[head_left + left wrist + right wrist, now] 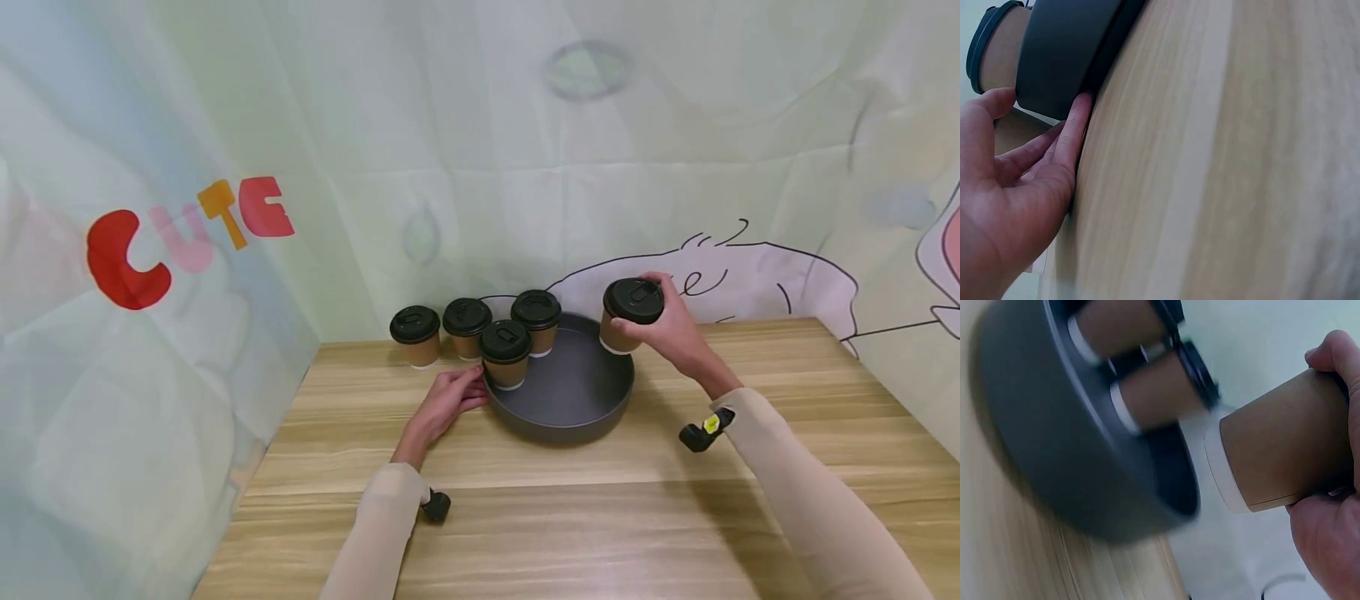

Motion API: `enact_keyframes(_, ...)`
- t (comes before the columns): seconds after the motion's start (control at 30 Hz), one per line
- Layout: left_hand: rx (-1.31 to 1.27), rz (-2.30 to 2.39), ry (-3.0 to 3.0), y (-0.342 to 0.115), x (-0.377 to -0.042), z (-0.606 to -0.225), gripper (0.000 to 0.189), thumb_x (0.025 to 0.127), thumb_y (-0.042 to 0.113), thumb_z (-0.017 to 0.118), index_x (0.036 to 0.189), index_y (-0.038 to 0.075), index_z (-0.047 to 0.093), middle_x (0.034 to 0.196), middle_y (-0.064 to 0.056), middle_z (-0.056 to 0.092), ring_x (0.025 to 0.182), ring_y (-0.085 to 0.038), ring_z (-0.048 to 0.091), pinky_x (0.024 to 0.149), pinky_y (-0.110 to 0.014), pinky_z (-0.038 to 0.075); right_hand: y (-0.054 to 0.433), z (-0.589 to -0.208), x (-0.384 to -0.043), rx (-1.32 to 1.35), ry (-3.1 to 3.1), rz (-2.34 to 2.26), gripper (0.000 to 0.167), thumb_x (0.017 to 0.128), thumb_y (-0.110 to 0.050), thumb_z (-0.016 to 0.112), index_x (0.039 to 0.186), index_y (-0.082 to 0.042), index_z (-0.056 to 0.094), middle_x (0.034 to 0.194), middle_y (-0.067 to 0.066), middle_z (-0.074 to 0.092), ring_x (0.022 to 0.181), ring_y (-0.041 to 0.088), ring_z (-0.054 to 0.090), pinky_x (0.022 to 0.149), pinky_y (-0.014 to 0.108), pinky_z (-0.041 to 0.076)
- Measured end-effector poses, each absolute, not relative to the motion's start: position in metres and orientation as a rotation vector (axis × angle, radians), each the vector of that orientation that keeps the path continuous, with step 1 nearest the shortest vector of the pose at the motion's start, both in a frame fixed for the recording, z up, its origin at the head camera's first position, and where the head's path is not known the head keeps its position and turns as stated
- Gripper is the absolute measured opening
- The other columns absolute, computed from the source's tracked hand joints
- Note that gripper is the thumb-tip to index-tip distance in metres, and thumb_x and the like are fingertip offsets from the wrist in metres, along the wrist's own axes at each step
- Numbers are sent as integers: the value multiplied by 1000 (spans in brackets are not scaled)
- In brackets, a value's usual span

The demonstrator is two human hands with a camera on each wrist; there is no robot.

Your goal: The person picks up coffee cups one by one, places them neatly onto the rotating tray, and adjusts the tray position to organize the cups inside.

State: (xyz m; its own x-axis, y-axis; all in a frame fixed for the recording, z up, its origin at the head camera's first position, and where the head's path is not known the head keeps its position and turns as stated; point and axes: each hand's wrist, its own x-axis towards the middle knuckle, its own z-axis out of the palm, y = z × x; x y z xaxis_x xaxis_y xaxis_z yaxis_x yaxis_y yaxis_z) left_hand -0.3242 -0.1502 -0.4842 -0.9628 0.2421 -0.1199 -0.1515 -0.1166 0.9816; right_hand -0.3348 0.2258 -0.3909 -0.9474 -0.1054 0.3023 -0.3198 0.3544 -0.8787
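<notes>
At the pan's 2 o'clock: held cup, brown, lid up, base clear of the rim in the right wrist view. Right hand has it, thumb and fingers curled round the body just under the black lid. Pan is round, dark grey. Inside it, front cup at 10 o'clock, rear cup at 11, both upright, lidded. Left hand at pan's 9 o'clock: thumb spread at rim, fingers nearly straight, touching outer wall; not wrapped round anything. Outside pan toward 10 o'clock, inner cup then outer cup, both upright on the wood-grain table. Beyond, 12 o'clock: printed cloth. "CUTE" lettering far off toward 10.
</notes>
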Motion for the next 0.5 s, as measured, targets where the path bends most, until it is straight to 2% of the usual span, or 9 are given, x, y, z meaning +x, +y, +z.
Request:
enact_keyframes(0.1, 95, 2166, 1890, -150, -324, -484, 42, 109, 18, 52, 128, -20, 53, 102, -14, 63, 87, -14, 66, 85, -27, 60, 209, -391, -330, 447, -2415, 1695, 81, 86, -16, 84, 149, -7, 34, 140, 18, 49, 126, 28, 49, 101, 30, 42)
enact_keyframes(0.23, 84, 2170, 1884, -150, -325, -485, 40, 109, 17, 53, 128, -19, 53, 101, -13, 63, 87, -14, 66, 84, -27, 60, 188, -399, -321, 524, -2440, 1753, 81, 86, -16, 84, 149, -8, 36, 139, 17, 52, 123, 28, 53, 101, 30, 43)
enact_keyframes(0.33, 84, 2172, 1890, -150, -326, -486, 40, 109, 17, 53, 127, -18, 54, 101, -13, 64, 87, -15, 67, 84, -28, 60, 173, -408, -312, 582, -2450, 1810, 81, 84, -14, 85, 149, -9, 37, 138, 18, 53, 120, 30, 55, 101, 31, 45)
enact_keyframes(0.5, 77, 2170, 1897, -150, -325, -486, 38, 109, 16, 53, 127, -17, 55, 101, -13, 64, 87, -15, 67, 84, -28, 61, 150, -424, -301, 658, -2490, 1826, 81, 81, -17, 87, 147, -14, 39, 135, 17, 56, 118, 30, 58, 103, 41, 47)
